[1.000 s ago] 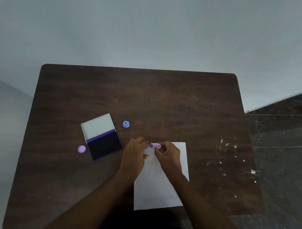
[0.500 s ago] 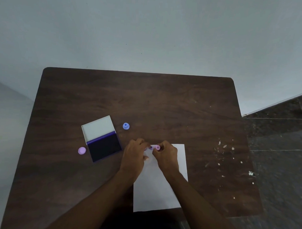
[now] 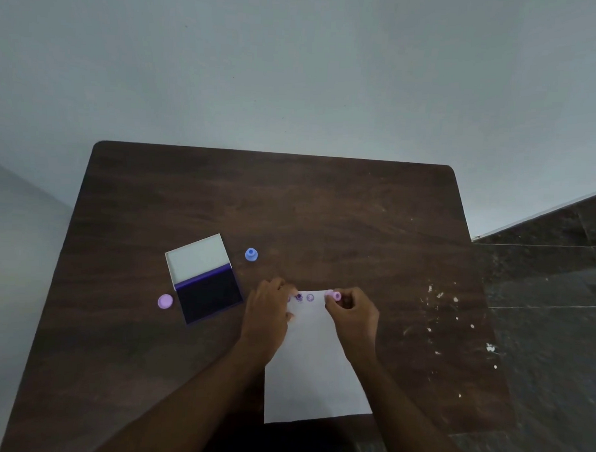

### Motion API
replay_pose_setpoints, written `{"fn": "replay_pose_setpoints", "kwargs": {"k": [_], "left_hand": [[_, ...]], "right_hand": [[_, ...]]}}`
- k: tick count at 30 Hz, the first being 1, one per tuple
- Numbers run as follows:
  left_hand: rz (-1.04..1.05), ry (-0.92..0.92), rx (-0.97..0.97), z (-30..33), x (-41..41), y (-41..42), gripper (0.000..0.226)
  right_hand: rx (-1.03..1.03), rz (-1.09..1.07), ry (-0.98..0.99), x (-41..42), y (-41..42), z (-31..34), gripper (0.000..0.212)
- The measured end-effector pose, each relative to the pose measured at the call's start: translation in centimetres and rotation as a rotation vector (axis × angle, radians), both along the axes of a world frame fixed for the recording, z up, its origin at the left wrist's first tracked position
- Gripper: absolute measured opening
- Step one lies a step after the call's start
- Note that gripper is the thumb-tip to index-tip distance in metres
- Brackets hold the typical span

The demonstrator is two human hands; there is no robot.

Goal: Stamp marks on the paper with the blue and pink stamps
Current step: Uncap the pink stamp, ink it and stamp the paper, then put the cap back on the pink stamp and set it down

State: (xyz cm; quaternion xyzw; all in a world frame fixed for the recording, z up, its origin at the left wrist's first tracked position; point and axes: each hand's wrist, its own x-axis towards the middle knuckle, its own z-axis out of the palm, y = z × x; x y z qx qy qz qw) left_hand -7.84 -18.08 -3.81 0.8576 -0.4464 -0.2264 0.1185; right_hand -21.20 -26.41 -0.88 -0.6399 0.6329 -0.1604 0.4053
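On the dark wooden table, the right hand pinches the pink stamp over the far edge of the white paper, while the left hand rests on the paper's far left corner. Small stamped marks show between the hands. To the left lie the open ink pad, the blue stamp and a pink cap.

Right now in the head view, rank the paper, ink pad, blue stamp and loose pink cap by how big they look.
1. paper
2. ink pad
3. blue stamp and pink cap: nearly alike, so no ranking between them.
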Motion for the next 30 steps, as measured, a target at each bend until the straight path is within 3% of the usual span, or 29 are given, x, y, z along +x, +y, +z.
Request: {"fn": "replay_pose_setpoints", "kwargs": {"k": [6, 18, 25, 30], "left_hand": [[0.061, 0.048, -0.039, 0.3, 0.1, 0.9, 0.05], [0.443, 0.236, -0.217, 2.3, 5.3, 6.3, 0.021], [0.558, 0.12, -0.282, 3.3, 9.6, 13.2, 0.009], [0.728, 0.115, -0.343, 2.5, 11.4, 16.9, 0.013]], "right_hand": [[-0.042, -0.005, -0.1, 1.6, 0.7, 1.0, 0.011], [-0.049, 0.195, -0.119, 6.3, 1.3, 2.5, 0.009], [-0.014, 0.32, -0.236, 10.3, 4.2, 3.2, 0.007], [0.011, 0.4, -0.227, 13.0, 6.7, 3.3, 0.026]]}}
